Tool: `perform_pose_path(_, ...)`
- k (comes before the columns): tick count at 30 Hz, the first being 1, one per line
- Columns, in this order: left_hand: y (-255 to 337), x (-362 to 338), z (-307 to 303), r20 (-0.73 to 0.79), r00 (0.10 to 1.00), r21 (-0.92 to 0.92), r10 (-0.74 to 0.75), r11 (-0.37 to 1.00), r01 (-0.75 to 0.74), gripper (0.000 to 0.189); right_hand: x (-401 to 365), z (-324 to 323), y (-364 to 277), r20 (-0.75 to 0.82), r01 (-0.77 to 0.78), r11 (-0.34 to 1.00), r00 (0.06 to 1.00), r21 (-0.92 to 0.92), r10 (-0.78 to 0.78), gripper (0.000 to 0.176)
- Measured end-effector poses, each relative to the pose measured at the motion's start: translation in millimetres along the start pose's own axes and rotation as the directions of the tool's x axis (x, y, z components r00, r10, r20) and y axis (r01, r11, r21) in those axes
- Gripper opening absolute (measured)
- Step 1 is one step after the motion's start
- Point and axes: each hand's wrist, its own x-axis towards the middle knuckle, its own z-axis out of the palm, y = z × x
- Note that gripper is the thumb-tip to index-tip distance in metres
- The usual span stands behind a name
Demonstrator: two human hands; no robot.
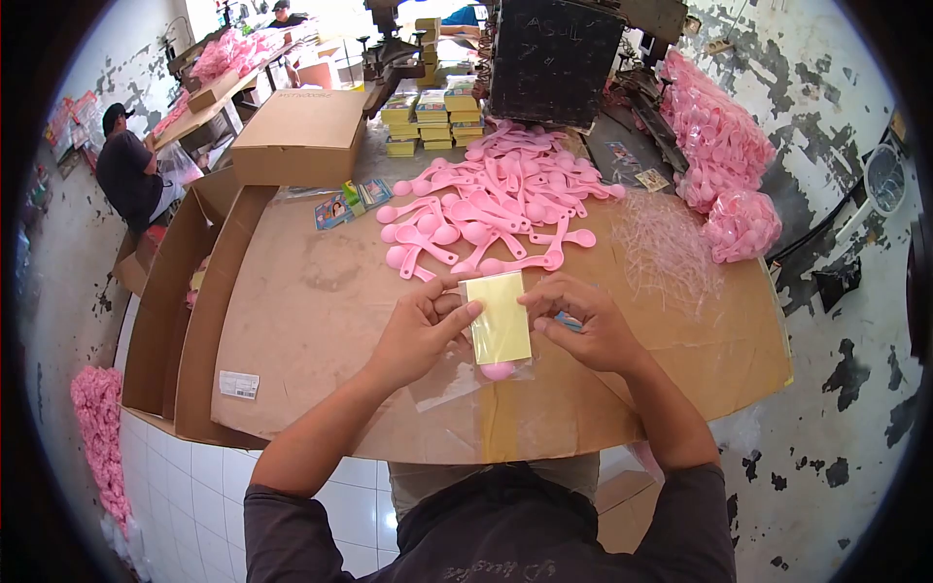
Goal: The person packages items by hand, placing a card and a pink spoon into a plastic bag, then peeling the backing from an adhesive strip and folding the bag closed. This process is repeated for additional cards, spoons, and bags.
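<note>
Near the middle of the cardboard-covered table, a pale yellow card (501,325) sits in a clear plastic bag, with the round end of a pink spoon (497,370) showing below it. My left hand (428,325) pinches the bag's left edge between thumb and fingers. At the card's upper right edge is my right hand (581,321), its fingers curled, with a small blue item partly visible at them; whether it also grips the bag is unclear. Just beyond both hands lies a loose pile of pink spoons (496,199).
Cardboard boxes (296,126) line the left side. Stacks of cards (432,117) and a black box (554,63) stand at the back. Bagged pink spoons (719,136) and plastic strands (671,248) are at right. Another person (129,175) is far left.
</note>
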Motion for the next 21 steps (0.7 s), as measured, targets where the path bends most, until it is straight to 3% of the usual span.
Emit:
perform_pose_path(3, -4.7, 1.8, -2.5, 0.016, 1.000, -0.026, -0.005, 1.000, 0.005, 0.053, 2.1, 2.7, -8.0, -0.058, 0.074, 0.988, 0.995, -0.136, -0.083, 0.032)
perform_pose_path(6, -8.8, 3.5, 1.8, 0.030, 0.999, -0.178, -0.021, 0.984, 0.026, 0.063, 1.3, 6.3, -3.4, -0.171, 0.112, 0.966, 0.973, -0.235, -0.155, 0.031)
perform_pose_path(9, -9.5, 1.4, 6.7, 0.158, 0.986, -0.149, 0.045, 0.989, -0.021, 0.071, 1.3, 9.8, -6.8, -0.238, 0.078, 0.969, 0.962, -0.233, -0.134, 0.029)
perform_pose_path(15, -11.4, 1.3, 15.5, 0.125, 0.984, -0.107, 0.124, 0.988, -0.111, 0.091, -1.8, 10.3, 0.5, -0.141, 0.221, 0.879, 0.942, -0.422, -0.304, 0.033)
perform_pose_path(21, -18.5, 0.8, 6.5, 0.085, 0.992, -0.040, 0.094, 0.995, -0.090, 0.089, -1.9, 4.8, 4.7, -0.042, 0.332, 0.763, 0.905, -0.555, -0.424, 0.034)
